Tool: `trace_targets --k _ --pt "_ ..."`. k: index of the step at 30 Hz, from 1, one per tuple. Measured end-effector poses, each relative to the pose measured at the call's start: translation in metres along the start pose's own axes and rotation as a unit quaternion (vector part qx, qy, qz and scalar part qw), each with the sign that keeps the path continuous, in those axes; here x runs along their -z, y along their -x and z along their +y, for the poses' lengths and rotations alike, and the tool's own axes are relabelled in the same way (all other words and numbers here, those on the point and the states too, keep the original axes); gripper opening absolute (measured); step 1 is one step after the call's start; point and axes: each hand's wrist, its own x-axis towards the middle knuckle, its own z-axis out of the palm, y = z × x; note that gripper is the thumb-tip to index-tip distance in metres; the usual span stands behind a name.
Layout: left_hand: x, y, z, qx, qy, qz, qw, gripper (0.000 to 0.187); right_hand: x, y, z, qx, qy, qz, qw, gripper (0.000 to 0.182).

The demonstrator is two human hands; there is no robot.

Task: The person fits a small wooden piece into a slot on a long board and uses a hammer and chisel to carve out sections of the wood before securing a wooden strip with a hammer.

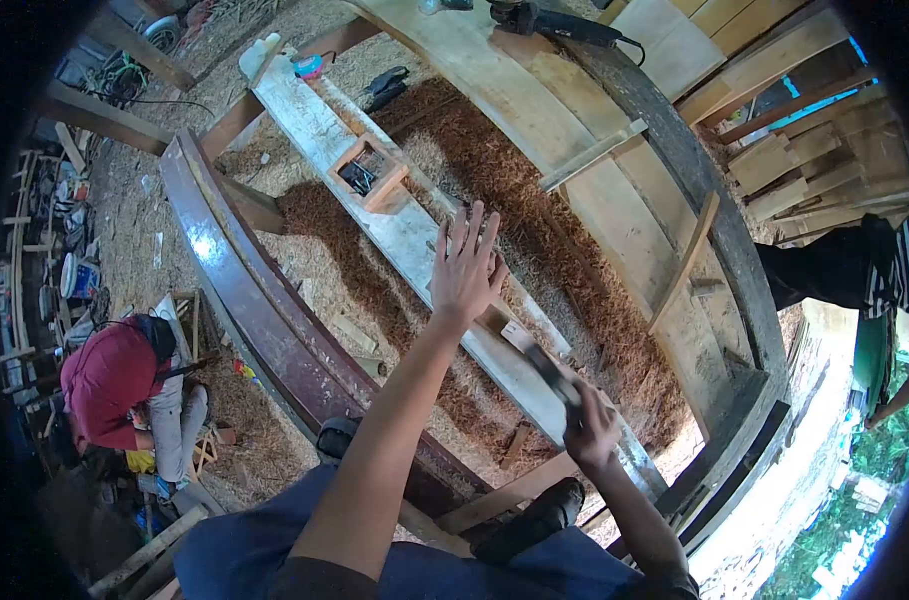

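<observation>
My left hand (466,262) lies palm down with its fingers stretched out over a long whitish plank (399,240). A brown piece of wood (493,318) shows just past its wrist side; how much lies under the hand is hidden. My right hand (592,432) is wrapped around a dark hand tool (551,372) with a pale far end, slanting toward the left hand above the plank. Blur hides the tool's exact kind. Farther up the plank sits a small wooden box (366,172) with metal pieces like nails inside.
A dark red glossy board (244,265) runs along the left. Pale boards (514,90) curve along the right, with a corded power tool (564,27) on top. Brown shavings (424,115) cover the ground. One person (114,385) crouches at left; another (834,262) is at right.
</observation>
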Motion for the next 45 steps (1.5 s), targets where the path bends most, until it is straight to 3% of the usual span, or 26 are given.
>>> trace_targets --k 2,3,4,6,7,14,16,18,20,24,30,31,34,35,37,40,42,44,45 --pt "-0.003 0.006 0.000 -0.006 0.016 0.005 1.000 0.077 -0.006 -0.004 0.010 -0.148 0.048 -0.193 0.969 0.042" --pt "-0.002 0.001 0.000 -0.014 0.030 0.013 0.999 0.076 -0.004 -0.007 0.009 -0.207 0.025 -0.177 0.962 0.046" --pt "-0.001 -0.008 -0.002 -0.013 0.028 0.022 0.999 0.076 -0.005 -0.015 0.010 -0.200 0.026 -0.172 0.964 0.046" --pt "-0.002 0.000 0.000 -0.024 0.006 0.017 1.000 0.075 0.004 -0.011 -0.005 -0.075 0.021 -0.071 0.994 0.044" --pt "0.000 -0.001 0.001 -0.017 0.012 0.013 1.000 0.075 0.008 -0.011 -0.014 -0.059 0.026 -0.068 0.996 0.045" --pt "-0.001 0.000 0.000 -0.019 0.013 0.003 1.000 0.078 0.004 -0.011 -0.018 -0.125 0.031 -0.165 0.978 0.045" --pt "-0.001 0.001 0.000 -0.017 0.020 -0.005 1.000 0.078 0.003 0.000 -0.013 -0.015 0.022 0.027 0.999 0.044" --pt "0.002 0.001 0.000 -0.020 0.027 -0.005 0.999 0.078 -0.001 0.007 -0.004 -0.004 0.005 0.026 1.000 0.045" --pt "-0.001 -0.001 0.000 -0.023 0.040 0.004 0.999 0.077 0.002 -0.015 -0.010 -0.212 0.051 -0.235 0.947 0.042" --pt "0.000 0.004 -0.001 -0.056 0.040 0.021 0.997 0.076 0.002 -0.005 -0.018 -0.078 0.038 -0.039 0.995 0.047" --pt "0.000 -0.002 -0.001 -0.036 0.043 0.018 0.998 0.075 0.001 -0.007 -0.012 -0.031 0.050 -0.137 0.989 0.049" --pt "0.000 -0.001 -0.002 -0.032 0.042 0.015 0.998 0.075 -0.004 -0.003 -0.004 0.008 0.007 -0.079 0.997 0.047" --pt "-0.001 0.001 0.000 -0.037 0.036 0.010 0.999 0.076 -0.002 0.006 0.002 0.074 0.008 -0.074 0.994 0.046" --pt "0.001 0.001 0.000 -0.040 0.041 0.013 0.998 0.076 -0.005 0.003 0.000 -0.006 0.064 -0.154 0.986 0.046" --pt "0.003 -0.001 -0.001 -0.044 0.045 0.021 0.998 0.079 -0.013 0.009 0.007 -0.038 0.078 -0.167 0.982 0.044" --pt "0.004 -0.002 -0.002 -0.052 0.051 0.010 0.997 0.080 -0.007 0.005 -0.006 -0.004 0.045 -0.110 0.993 0.044" --pt "0.004 0.000 0.000 -0.047 0.046 -0.004 0.998 0.081 0.000 0.000 -0.015 0.097 -0.001 -0.063 0.993 0.049" --pt "0.006 -0.003 0.000 -0.042 0.030 -0.015 0.999 0.082 0.003 -0.010 -0.015 0.094 -0.006 -0.094 0.991 0.050" --pt "0.006 -0.004 -0.001 -0.042 0.029 -0.013 0.999 0.082 0.002 -0.014 -0.015 0.042 -0.003 -0.107 0.993 0.050"
